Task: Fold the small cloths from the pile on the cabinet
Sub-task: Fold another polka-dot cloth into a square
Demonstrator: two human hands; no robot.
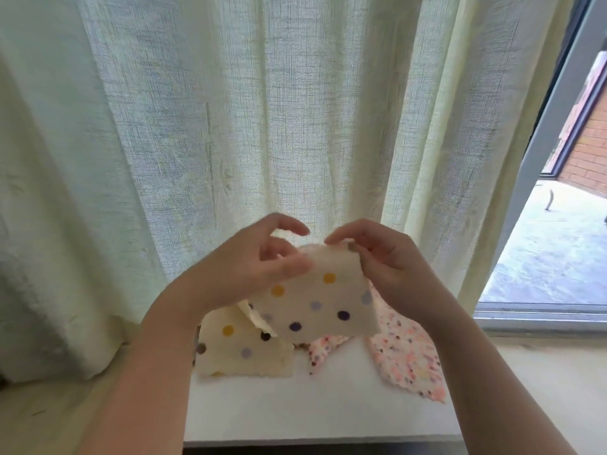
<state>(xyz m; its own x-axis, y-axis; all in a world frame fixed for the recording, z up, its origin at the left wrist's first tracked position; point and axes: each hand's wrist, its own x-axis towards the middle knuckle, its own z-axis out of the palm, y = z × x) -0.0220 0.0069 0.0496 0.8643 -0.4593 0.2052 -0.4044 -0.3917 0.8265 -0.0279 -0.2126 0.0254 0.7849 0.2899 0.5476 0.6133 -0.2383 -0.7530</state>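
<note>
A cream cloth with yellow and purple dots (323, 302) hangs in the air above the white cabinet top (322, 415). My left hand (259, 257) pinches its upper left edge and my right hand (377, 254) pinches its upper right corner. Below it on the cabinet lies a second cream dotted cloth (243, 351). Pink speckled cloths (407, 353) lie spread to the right, partly hidden behind the held cloth.
A pale green curtain (230, 126) hangs right behind the cabinet, brushing its left side. A window frame (538, 159) and sill stand at the right, with a paved yard outside. The cabinet's front edge is near the bottom of the view.
</note>
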